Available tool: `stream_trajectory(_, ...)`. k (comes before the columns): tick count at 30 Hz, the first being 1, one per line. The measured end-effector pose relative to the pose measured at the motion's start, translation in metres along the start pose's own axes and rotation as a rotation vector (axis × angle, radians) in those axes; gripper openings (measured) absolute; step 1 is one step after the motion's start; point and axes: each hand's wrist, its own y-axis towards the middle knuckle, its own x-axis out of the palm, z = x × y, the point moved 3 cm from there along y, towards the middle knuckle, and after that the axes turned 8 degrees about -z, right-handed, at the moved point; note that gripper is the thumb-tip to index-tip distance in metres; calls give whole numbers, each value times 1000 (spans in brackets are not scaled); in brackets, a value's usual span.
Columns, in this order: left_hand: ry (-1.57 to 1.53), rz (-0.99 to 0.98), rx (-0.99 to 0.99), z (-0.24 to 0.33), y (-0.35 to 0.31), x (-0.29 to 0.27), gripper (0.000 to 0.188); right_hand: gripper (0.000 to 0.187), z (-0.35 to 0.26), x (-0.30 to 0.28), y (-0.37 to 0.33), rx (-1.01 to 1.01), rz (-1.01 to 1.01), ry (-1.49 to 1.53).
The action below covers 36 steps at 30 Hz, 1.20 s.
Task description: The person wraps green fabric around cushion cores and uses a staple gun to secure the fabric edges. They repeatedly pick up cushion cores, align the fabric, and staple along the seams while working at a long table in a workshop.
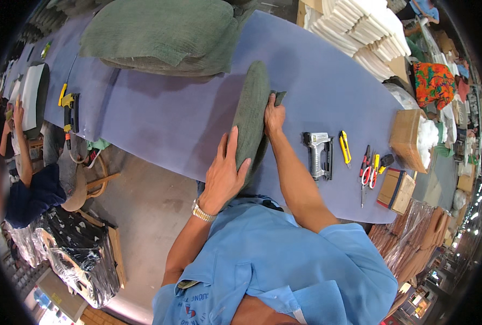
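A padded panel covered in dark green fabric (250,108) stands tilted on its edge at the near side of the blue-covered table (165,124). My left hand (224,176) lies against its left face, fingers stretched and spread, thumb apart. On the far right side of the panel, my right hand (275,114) is closed on the loose edge of the green fabric, and a small flap sticks out past the fingers. The panel's right face is mostly hidden from view. To the right of my right forearm lies a silver staple gun (319,155).
A stack of green fabric-covered panels (159,38) sits at the far left. Right of the staple gun are a yellow cutter (345,148), red-handled scissors (366,174) and a small box (396,190). A cardboard box (408,140) stands beyond. A co-worker (35,179) works at left near another staple gun (71,112).
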Motion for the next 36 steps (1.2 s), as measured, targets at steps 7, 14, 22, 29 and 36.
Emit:
stream_trajectory(7, 44, -24, 23, -1, 122, -14, 80, 58, -1, 6, -10, -148, 32, 14)
stream_trajectory(14, 48, 19, -57, -8, 162, -23, 83, 51, -8, 15, -14, -144, 155, -15)
stream_trajectory(22, 46, 172, -150, -50, -48, 1, 87, 45, -18, 17, -27, -184, 205, 31)
stream_trajectory(29, -301, 206, -167, -98, -79, 5, 84, 49, -79, -6, -66, 15, -38, 445)
stream_trajectory(36, -650, 379, 200, -37, -46, -26, 80, 38, -195, -84, -177, -728, -283, 203)
